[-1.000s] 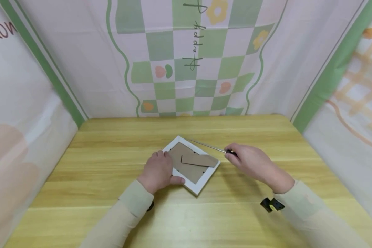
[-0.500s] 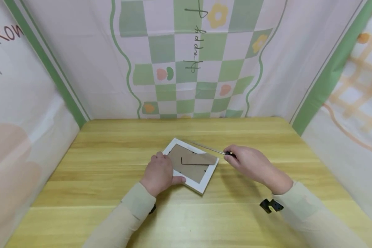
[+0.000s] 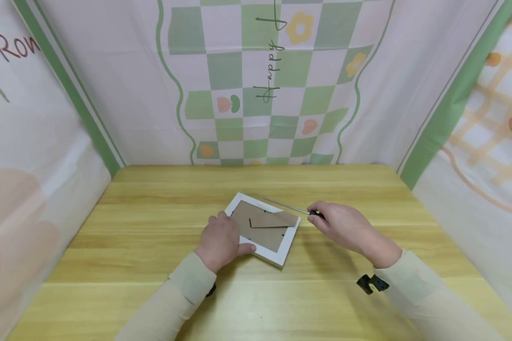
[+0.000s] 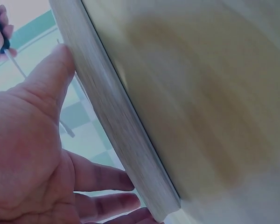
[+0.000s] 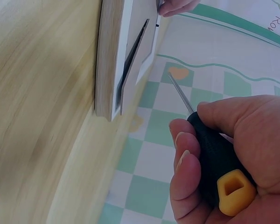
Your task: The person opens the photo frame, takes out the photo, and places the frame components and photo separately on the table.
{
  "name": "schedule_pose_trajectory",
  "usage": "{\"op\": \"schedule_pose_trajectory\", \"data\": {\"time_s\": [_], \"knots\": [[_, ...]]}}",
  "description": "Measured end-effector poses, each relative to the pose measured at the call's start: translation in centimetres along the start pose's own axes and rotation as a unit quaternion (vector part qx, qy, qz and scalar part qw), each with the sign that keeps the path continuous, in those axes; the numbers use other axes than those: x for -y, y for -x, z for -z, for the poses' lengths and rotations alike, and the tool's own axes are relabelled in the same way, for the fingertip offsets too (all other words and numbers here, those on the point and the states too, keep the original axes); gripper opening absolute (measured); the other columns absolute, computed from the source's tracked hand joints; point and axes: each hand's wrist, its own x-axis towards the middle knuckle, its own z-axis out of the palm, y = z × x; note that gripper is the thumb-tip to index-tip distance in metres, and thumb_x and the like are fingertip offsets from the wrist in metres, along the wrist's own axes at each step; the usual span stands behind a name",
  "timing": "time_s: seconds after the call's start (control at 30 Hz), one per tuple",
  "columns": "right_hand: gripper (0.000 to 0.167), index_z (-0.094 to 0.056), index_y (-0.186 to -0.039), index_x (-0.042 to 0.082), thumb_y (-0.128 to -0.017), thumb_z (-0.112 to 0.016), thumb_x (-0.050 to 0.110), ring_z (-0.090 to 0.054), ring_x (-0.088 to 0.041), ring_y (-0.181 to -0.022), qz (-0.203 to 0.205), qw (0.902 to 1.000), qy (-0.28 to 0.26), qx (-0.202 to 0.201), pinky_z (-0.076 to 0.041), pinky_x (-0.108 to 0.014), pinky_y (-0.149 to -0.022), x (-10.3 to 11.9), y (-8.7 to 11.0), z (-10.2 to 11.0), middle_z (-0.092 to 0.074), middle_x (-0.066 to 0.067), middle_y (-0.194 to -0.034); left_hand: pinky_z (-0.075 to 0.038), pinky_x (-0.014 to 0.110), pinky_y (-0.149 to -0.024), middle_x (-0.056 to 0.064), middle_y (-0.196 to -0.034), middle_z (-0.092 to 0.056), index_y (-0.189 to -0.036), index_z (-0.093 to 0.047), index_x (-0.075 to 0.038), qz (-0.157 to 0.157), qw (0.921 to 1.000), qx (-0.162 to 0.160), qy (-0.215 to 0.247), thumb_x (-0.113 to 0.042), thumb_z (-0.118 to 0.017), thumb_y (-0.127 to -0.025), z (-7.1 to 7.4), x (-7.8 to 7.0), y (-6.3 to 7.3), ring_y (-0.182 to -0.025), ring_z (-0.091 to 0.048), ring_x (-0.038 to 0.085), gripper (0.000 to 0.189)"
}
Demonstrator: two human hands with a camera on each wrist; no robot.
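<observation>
Half spread, our left hand (image 3: 218, 239) grips the frame (image 3: 262, 233) at left; our right hand (image 3: 351, 228) curls round the screwdriver (image 5: 216, 151) at right.

Soft, bright light from above fills the head view, laying a pale sheen on the near middle of the table (image 3: 111, 293) and a blurry shadow left of the right arm (image 3: 431, 298). The side walls of cloth (image 3: 141, 118) splay outward, stretched towards the edges; the screwdriver (image 3: 298, 209) thins into a faint blur at its tip. The left wrist view is dimmer, bluish and hazy, its tabletop smeared.
</observation>
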Motion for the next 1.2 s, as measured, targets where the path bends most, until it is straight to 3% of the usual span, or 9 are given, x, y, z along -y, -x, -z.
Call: {"op": "schedule_pose_trajectory", "data": {"time_s": [0.23, 0.4, 0.53, 0.67, 0.73, 0.8, 0.9, 1.07, 1.2], "knots": [[0.025, -0.072, -0.121, 0.006, -0.104, -0.063, 0.022, -0.065, -0.011, -0.080, 0.005, 1.0000, 0.004, -0.001, -0.058, -0.046, -0.080, -0.2, 0.1, -0.3, -0.076, -0.002, -0.100, -0.054, 0.036, -0.051, 0.012, -0.079, -0.054, -0.065, -0.059, -0.001, -0.012, 0.9991, -0.026, -0.031, -0.075, -0.078, -0.075, -0.3, -0.6, 1.0, -0.069, -0.052, 0.024, 0.077], [0.026, -0.072, -0.125, 0.009, -0.104, -0.063, 0.021, -0.068, -0.012, -0.082, 0.007, 0.9999, 0.005, 0.006, -0.058, -0.046, -0.079, -0.4, 0.3, -0.5, -0.077, -0.001, -0.103, -0.054, 0.034, -0.050, 0.008, -0.072, -0.051, -0.062, -0.055, -0.005, -0.017, 0.9977, -0.016, -0.064, -0.076, -0.074, -0.078, 0.0, -0.8, 1.6, -0.066, -0.053, 0.022, 0.075], [0.025, -0.072, -0.125, 0.011, -0.103, -0.063, 0.020, -0.073, -0.019, -0.089, 0.016, 0.9998, 0.011, -0.001, -0.058, -0.048, -0.081, -0.6, 0.4, -0.5, -0.078, -0.002, -0.105, -0.053, 0.033, -0.049, 0.009, -0.074, -0.054, -0.069, -0.060, -0.003, -0.011, 0.9986, -0.013, -0.051, -0.076, -0.075, -0.077, 0.1, -0.7, 1.4, -0.066, -0.056, 0.022, 0.075], [0.023, -0.074, -0.122, 0.012, -0.103, -0.063, 0.019, -0.075, -0.023, -0.093, 0.021, 0.9996, 0.017, -0.006, -0.059, -0.048, -0.081, -0.6, 0.5, -0.6, -0.079, -0.001, -0.105, -0.060, 0.038, -0.058, 0.024, -0.114, -0.068, -0.107, -0.069, 0.011, -0.028, 0.9994, -0.013, -0.018, -0.073, -0.078, -0.077, 0.0, 0.0, 0.8, -0.086, -0.067, 0.033, 0.089], [0.022, -0.074, -0.121, 0.013, -0.103, -0.063, 0.019, -0.075, -0.023, -0.094, 0.023, 0.9995, 0.020, -0.004, -0.059, -0.048, -0.082, -0.6, 0.5, -0.7, -0.079, 0.000, -0.105, -0.062, 0.042, -0.068, 0.030, -0.138, -0.060, -0.125, -0.064, 0.014, -0.040, 0.9992, 0.004, -0.001, -0.071, -0.078, -0.079, -0.1, 0.4, 0.4, -0.100, -0.068, 0.040, 0.098], [0.022, -0.075, -0.121, 0.013, -0.103, -0.063, 0.020, -0.075, -0.024, -0.095, 0.024, 0.9994, 0.024, -0.001, -0.059, -0.048, -0.082, -0.6, 0.6, -0.8, -0.079, 0.001, -0.105, -0.062, 0.046, -0.079, 0.031, -0.150, -0.052, -0.134, -0.060, 0.013, -0.048, 0.9984, 0.027, 0.011, -0.069, -0.077, -0.081, -0.2, 0.6, 0.1, -0.111, -0.066, 0.046, 0.099], [0.021, -0.075, -0.119, 0.013, -0.103, -0.064, 0.021, -0.075, -0.023, -0.095, 0.024, 0.9993, 0.027, 0.000, -0.059, -0.047, -0.081, -0.6, 0.6, -0.8, -0.079, 0.002, -0.104, -0.061, 0.049, -0.084, 0.030, -0.150, -0.053, -0.135, -0.060, 0.012, -0.052, 0.9971, 0.050, 0.021, -0.068, -0.077, -0.083, -0.3, 0.7, 0.0, -0.113, -0.065, 0.047, 0.097], [0.019, -0.076, -0.118, 0.015, -0.103, -0.066, 0.022, -0.075, -0.022, -0.091, 0.028, 0.9987, 0.041, -0.006, -0.059, -0.046, -0.076, -0.4, 0.7, -0.7, -0.078, 0.004, -0.101, -0.062, 0.047, -0.077, 0.027, -0.144, -0.059, -0.133, -0.062, 0.011, -0.047, 0.9979, 0.044, 0.004, -0.069, -0.076, -0.083, -0.3, 0.4, 0.2, -0.106, -0.067, 0.043, 0.095], [0.019, -0.076, -0.117, 0.016, -0.102, -0.066, 0.022, -0.075, -0.022, -0.091, 0.032, 0.9980, 0.053, -0.010, -0.059, -0.046, -0.074, -0.2, 0.8, -0.3, -0.078, 0.003, -0.101, -0.060, 0.044, -0.063, 0.020, -0.114, -0.068, -0.119, -0.067, 0.008, -0.040, 0.9989, 0.023, -0.005, -0.071, -0.077, -0.081, -0.1, 0.0, 0.6, -0.082, -0.065, 0.033, 0.088]]}}
